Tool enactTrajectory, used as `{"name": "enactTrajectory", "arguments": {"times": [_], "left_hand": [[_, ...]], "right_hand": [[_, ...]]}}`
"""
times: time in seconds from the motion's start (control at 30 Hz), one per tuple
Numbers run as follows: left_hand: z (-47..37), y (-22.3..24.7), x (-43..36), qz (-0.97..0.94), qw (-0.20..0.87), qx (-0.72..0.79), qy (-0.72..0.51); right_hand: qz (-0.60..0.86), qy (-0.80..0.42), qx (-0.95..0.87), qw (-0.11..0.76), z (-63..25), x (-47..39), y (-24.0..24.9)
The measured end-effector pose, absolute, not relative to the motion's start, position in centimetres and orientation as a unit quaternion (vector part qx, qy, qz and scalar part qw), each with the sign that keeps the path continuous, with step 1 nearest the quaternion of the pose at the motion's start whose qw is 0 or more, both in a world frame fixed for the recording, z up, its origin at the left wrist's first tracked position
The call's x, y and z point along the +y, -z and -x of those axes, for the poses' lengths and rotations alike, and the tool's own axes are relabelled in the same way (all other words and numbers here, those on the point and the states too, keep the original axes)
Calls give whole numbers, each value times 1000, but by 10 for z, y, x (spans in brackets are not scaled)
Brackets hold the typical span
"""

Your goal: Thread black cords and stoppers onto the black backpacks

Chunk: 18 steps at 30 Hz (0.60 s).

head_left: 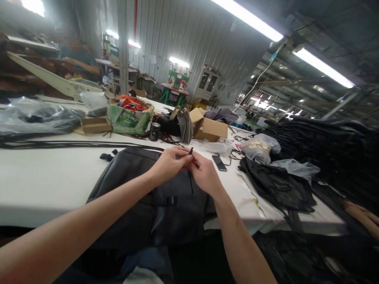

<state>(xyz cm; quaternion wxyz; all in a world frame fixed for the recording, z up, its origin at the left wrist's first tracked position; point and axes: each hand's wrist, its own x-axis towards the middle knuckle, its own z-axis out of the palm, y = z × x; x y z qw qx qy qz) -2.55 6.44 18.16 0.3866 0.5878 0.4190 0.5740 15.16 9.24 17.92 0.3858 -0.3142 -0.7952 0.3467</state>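
A black backpack (139, 169) lies on the white table, its lower part hanging over the front edge toward my body. Above it my two hands meet, fingertips pinched together. My left hand (170, 161) and my right hand (203, 171) both grip a thin black cord (191, 185); a short end sticks up from the fingers and a longer end dangles below. A dark buckle (169, 200) sits on the front of the backpack. Exactly how the cord runs between my fingers is hidden.
Behind the backpack stand a green bag (130, 118), a dark jar (154, 131) and an open cardboard box (211, 128). A phone (219, 162) lies right of my hands, near another black bag (278, 183). Another person's hand (359, 215) shows at far right, beside piled black fabric (331, 146).
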Motion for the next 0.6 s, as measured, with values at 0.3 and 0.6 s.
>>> {"name": "enactTrajectory", "arguments": {"times": [0.3,0.6], "left_hand": [[87,-178,57,-554,331,530,-550],[266,-169,-6,-382,277,630,-617]], "right_hand": [[388,-355,-686,503,-164,88,-158],[411,-408,-743,336,-156,100,-44]]}}
